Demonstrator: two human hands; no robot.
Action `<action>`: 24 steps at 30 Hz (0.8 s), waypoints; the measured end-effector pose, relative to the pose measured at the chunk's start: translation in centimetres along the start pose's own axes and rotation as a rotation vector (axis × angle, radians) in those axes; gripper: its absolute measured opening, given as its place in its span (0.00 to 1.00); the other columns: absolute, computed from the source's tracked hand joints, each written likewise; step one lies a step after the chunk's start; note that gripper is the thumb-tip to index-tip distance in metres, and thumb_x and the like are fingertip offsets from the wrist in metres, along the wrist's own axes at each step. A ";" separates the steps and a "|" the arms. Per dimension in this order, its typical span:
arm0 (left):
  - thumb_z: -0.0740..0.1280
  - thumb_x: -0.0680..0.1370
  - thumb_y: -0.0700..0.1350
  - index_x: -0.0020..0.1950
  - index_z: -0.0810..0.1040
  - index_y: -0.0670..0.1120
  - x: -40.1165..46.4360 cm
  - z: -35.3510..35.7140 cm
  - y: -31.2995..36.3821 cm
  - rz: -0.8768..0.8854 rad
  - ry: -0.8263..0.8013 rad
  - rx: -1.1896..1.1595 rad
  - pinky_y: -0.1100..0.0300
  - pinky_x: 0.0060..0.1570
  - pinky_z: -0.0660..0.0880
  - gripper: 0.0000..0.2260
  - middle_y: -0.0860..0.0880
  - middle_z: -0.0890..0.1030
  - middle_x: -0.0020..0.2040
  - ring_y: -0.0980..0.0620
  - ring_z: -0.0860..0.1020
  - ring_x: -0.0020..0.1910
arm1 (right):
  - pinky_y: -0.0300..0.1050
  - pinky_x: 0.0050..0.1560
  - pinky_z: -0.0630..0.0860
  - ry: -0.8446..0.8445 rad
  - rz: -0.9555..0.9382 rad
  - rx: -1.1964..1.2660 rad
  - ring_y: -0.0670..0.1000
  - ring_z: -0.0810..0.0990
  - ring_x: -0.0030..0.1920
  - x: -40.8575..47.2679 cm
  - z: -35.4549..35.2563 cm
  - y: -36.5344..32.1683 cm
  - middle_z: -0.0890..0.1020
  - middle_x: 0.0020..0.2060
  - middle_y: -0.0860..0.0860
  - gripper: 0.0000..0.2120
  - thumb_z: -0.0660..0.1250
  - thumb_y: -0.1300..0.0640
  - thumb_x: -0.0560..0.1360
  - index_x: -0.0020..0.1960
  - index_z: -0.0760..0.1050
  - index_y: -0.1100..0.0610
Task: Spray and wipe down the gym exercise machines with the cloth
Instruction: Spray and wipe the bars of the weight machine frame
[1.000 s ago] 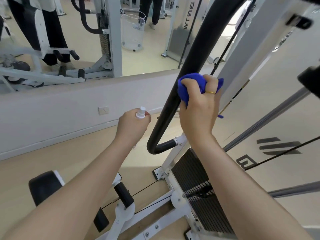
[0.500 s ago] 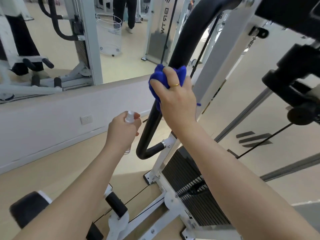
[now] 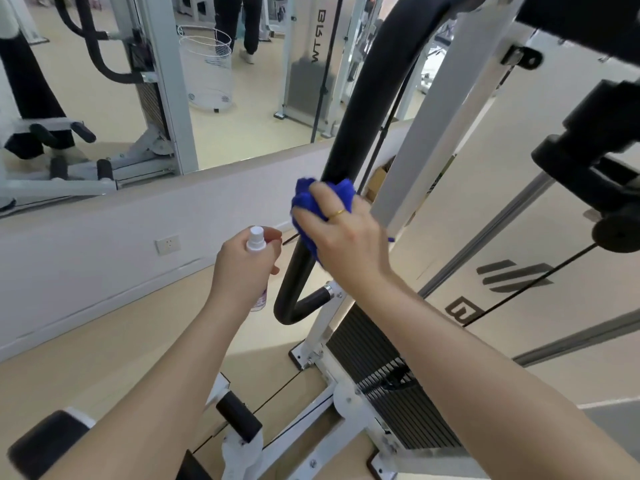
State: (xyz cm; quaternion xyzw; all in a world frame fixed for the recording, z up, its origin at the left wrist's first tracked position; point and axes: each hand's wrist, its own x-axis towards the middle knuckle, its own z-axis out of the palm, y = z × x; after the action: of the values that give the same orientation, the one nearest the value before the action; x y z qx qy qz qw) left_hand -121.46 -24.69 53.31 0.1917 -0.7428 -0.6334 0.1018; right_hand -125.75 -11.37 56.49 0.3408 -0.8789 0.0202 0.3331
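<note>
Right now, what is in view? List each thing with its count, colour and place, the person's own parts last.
cloth: one, blue, bunched round the padded bar
padded bar: one, black, curved, centre
spray bottle: one, white cap, left of the bar
weight stack: one, black plates, lower centre
machine frame: one, white, right of the bar
wall socket: one, white, on the low wall
wire basket: one, white, seen in the mirror
left hand: grips the spray bottle
right hand: grips the cloth
</note>
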 end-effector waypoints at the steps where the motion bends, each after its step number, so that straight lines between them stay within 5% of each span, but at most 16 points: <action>1: 0.63 0.75 0.39 0.43 0.78 0.51 0.1 0.2 0.0 0.005 -0.017 -0.003 0.59 0.37 0.73 0.08 0.50 0.80 0.39 0.57 0.76 0.26 | 0.46 0.31 0.73 -0.147 -0.034 0.004 0.58 0.73 0.42 -0.9 0.9 -0.5 0.71 0.58 0.53 0.19 0.49 0.56 0.74 0.57 0.74 0.54; 4: 0.62 0.73 0.35 0.47 0.78 0.48 0.3 0.2 -0.1 -0.023 -0.032 -0.027 0.58 0.37 0.74 0.10 0.49 0.81 0.44 0.52 0.75 0.28 | 0.47 0.28 0.72 -0.448 -0.120 0.034 0.57 0.74 0.39 -2.8 1.7 -1.4 0.76 0.52 0.54 0.13 0.66 0.59 0.71 0.55 0.75 0.54; 6: 0.62 0.73 0.34 0.49 0.78 0.47 0.4 0.0 -0.3 -0.034 -0.065 -0.028 0.57 0.38 0.74 0.11 0.49 0.81 0.44 0.51 0.75 0.28 | 0.45 0.25 0.72 -0.329 -0.156 0.041 0.58 0.73 0.34 -1.8 0.7 -0.6 0.78 0.49 0.56 0.17 0.73 0.67 0.63 0.51 0.77 0.58; 10: 0.64 0.72 0.42 0.46 0.77 0.51 0.5 -0.5 -0.8 0.004 -0.182 0.002 0.53 0.43 0.75 0.06 0.47 0.82 0.46 0.49 0.75 0.28 | 0.44 0.27 0.72 0.052 0.014 -0.028 0.58 0.74 0.34 1.3 -1.8 1.2 0.80 0.52 0.57 0.18 0.72 0.68 0.64 0.52 0.78 0.57; 12: 0.64 0.69 0.51 0.46 0.77 0.51 0.3 -0.9 -0.8 0.005 -0.197 -0.029 0.54 0.40 0.74 0.08 0.45 0.82 0.45 0.50 0.75 0.27 | 0.45 0.26 0.73 0.053 0.057 -0.014 0.59 0.74 0.34 0.5 -0.8 0.0 0.79 0.54 0.57 0.16 0.70 0.68 0.65 0.52 0.78 0.57; 15: 0.61 0.69 0.57 0.45 0.76 0.45 0.3 -1.1 -0.5 -0.012 -0.205 -0.089 0.56 0.36 0.71 0.17 0.45 0.79 0.38 0.50 0.72 0.24 | 0.44 0.23 0.71 -0.173 0.037 0.033 0.60 0.74 0.34 -2.3 2.4 -2.3 0.76 0.53 0.55 0.15 0.63 0.64 0.69 0.54 0.76 0.55; 18: 0.60 0.77 0.57 0.39 0.73 0.42 0.3 -1.3 -0.8 -0.021 -0.187 0.053 0.57 0.32 0.68 0.19 0.47 0.73 0.29 0.52 0.70 0.21 | 0.47 0.24 0.73 -0.357 -0.016 0.059 0.60 0.74 0.33 -2.6 2.8 -2.6 0.76 0.49 0.57 0.20 0.72 0.66 0.64 0.55 0.75 0.57; 24: 0.53 0.77 0.59 0.32 0.72 0.37 0.7 -1.3 -0.8 -0.020 -0.174 0.020 0.57 0.35 0.70 0.28 0.42 0.75 0.27 0.52 0.73 0.22 | 0.48 0.27 0.75 -0.074 0.088 0.008 0.59 0.75 0.35 0.1 -1.2 -0.2 0.78 0.53 0.57 0.20 0.73 0.67 0.64 0.55 0.77 0.58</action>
State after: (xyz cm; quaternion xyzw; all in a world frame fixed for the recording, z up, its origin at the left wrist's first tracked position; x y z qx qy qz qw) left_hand -121.47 -26.22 52.70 0.1446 -0.7532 -0.6410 0.0285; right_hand -124.98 -11.24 57.43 0.3037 -0.9047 0.0259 0.2977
